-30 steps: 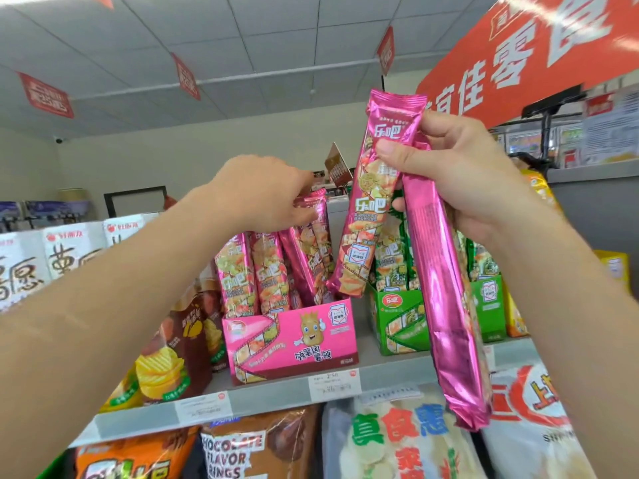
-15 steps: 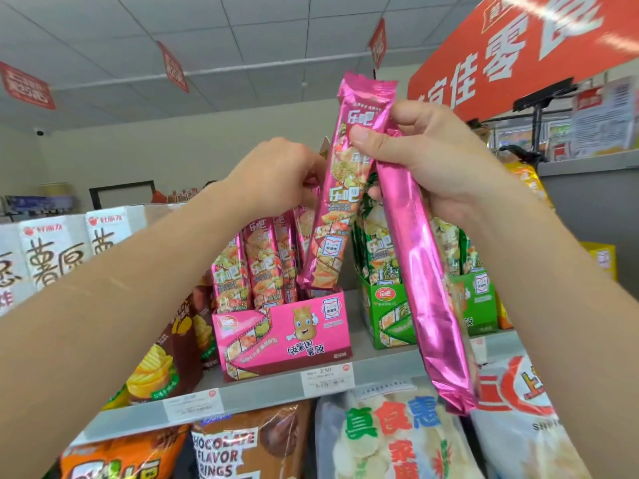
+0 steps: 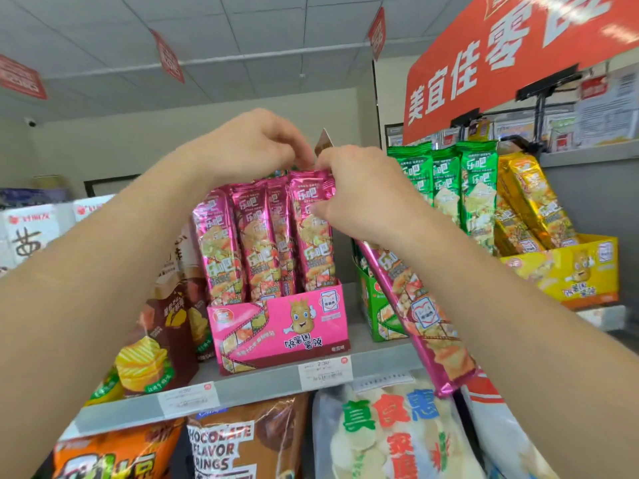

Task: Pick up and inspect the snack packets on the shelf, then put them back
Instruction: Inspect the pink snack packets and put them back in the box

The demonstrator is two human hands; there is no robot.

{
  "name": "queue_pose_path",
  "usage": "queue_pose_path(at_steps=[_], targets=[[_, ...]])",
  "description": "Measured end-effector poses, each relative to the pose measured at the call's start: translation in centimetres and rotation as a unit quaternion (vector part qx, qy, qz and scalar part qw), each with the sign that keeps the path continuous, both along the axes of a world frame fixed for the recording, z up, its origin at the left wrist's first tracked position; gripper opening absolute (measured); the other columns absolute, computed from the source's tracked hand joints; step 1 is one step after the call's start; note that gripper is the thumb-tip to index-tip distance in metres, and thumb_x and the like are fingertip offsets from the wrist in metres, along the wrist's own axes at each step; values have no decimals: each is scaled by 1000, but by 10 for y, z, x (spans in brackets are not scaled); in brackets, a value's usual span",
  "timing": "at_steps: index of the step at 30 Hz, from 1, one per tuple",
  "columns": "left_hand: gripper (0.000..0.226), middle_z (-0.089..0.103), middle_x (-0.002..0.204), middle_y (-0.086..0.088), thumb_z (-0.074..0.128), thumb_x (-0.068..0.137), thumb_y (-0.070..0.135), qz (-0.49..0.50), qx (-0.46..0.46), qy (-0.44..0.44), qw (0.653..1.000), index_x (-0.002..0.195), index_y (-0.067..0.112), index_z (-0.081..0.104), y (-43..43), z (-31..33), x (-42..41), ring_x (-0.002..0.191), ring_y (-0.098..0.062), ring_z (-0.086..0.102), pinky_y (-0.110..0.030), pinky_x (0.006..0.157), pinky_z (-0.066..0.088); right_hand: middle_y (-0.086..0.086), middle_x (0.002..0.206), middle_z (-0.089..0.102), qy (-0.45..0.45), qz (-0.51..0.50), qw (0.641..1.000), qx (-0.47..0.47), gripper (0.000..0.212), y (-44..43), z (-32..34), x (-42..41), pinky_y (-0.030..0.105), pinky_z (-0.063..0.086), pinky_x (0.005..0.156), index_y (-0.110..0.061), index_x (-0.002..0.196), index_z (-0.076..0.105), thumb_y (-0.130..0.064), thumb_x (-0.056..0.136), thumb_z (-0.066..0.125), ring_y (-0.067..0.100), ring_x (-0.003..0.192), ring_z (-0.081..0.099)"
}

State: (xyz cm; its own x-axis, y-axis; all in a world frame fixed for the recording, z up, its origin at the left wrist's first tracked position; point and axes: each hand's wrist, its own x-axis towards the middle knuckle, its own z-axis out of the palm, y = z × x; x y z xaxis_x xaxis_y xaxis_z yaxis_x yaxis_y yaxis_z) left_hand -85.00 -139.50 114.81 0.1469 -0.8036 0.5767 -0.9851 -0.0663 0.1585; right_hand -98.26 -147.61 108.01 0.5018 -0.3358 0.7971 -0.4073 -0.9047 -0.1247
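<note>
A pink display box [image 3: 283, 326] on the shelf holds several upright pink snack packets [image 3: 256, 236]. My left hand [image 3: 249, 146] reaches over them, its fingertips curled and pinching the top of the rightmost boxed packet [image 3: 313, 243]. Just to the right, my right hand [image 3: 359, 195] has its fingertips on that same packet. Under its palm it grips another pink packet [image 3: 415, 305], which hangs slanting down and to the right past the shelf edge. The top of this packet is hidden by the hand.
Green packets [image 3: 446, 188] stand in a green box right of the pink one, then a yellow box [image 3: 570, 271] of gold packets. A brown chip bag [image 3: 166, 323] stands at left. The grey shelf edge [image 3: 259, 385] carries price tags; large bags fill the shelf below. A red sign [image 3: 501, 57] hangs overhead.
My right hand has come down from head height to the box. One of its two pink packets now stands at the box's right end; the other still hangs from it.
</note>
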Motion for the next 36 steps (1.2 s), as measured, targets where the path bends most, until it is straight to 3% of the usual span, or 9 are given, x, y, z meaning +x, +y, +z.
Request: queue_pose_path(at_steps=[4, 9, 15, 18, 21, 24, 26, 32, 36], targets=[[21, 68, 74, 5, 54, 93, 43, 21, 22, -111, 993, 89, 32, 71, 5, -15, -5, 68, -5, 58, -21, 64, 42, 0, 103, 68, -32, 52, 998, 12, 35, -4, -4, -5, 36, 52, 80, -25, 112, 60, -28, 79, 71, 26, 98, 63], [31, 49, 56, 8, 56, 89, 52, 72, -4, -252, 965, 85, 22, 62, -2, -31, -4, 58, -21, 50, -33, 54, 31, -8, 85, 63, -204, 190, 955, 97, 46, -8, -15, -29, 17, 46, 73, -34, 119, 58, -29, 78, 76, 1, 75, 57], [48, 62, 100, -7, 47, 89, 57, 174, -88, -420, 887, 115, 19, 63, -20, -49, -2, 99, -30, 53, -36, 72, 33, 1, 77, 66, -313, 327, 870, 196, 35, -12, -42, -60, 25, 51, 63, -23, 113, 62, -15, 82, 76, 14, 57, 63], [49, 60, 115, -7, 55, 88, 52, 196, -93, -369, 904, 128, 22, 56, -25, -59, -5, 109, -31, 49, -41, 82, 39, -4, 73, 64, -358, 367, 811, 283, 28, -14, -57, -69, 36, 54, 59, -22, 108, 64, -14, 83, 75, 18, 54, 60], [47, 58, 122, -8, 62, 89, 39, 154, -151, -290, 933, 132, 21, 55, -15, -74, -14, 112, -32, 48, -44, 86, 41, -9, 69, 63, -388, 382, 767, 340, 25, -17, -70, -77, 30, 52, 51, -18, 108, 64, -14, 85, 72, 15, 48, 59], [21, 66, 83, 6, 55, 91, 35, 15, -221, -101, 970, 100, 23, 70, 5, -110, -49, 76, -14, 57, -32, 68, 47, -10, 68, 60, -436, 382, 728, 365, 22, -16, -80, -83, 28, 52, 47, -13, 110, 63, -13, 88, 69, 14, 47, 58], [31, 66, 72, 5, 49, 91, 44, -75, -184, 36, 979, 87, 21, 68, 20, -147, -81, 65, -8, 59, -29, 62, 47, -8, 66, 57, -472, 379, 701, 378, 17, -17, -86, -86, 27, 51, 46, -14, 108, 63, -13, 90, 66, 13, 47, 58], [40, 66, 96, 29, 48, 83, 65, -171, -29, 250, 953, 122, 68, 40, 38, -230, -141, 77, 6, 62, -12, 69, 47, 0, 74, 56, -541, 384, 638, 391, 12, -18, -98, -100, 28, 52, 48, -14, 105, 61, -13, 94, 63, 13, 48, 58], [39, 71, 88, 12, 55, 80, 49, -183, -85, 383, 902, 117, 62, 52, 36, -249, -167, 65, -4, 64, -9, 60, 47, -4, 86, 68, -508, 386, 637, 433, 43, -21, -115, -111, 35, 58, 69, -16, 126, 55, -28, 87, 69, 15, 72, 68]])
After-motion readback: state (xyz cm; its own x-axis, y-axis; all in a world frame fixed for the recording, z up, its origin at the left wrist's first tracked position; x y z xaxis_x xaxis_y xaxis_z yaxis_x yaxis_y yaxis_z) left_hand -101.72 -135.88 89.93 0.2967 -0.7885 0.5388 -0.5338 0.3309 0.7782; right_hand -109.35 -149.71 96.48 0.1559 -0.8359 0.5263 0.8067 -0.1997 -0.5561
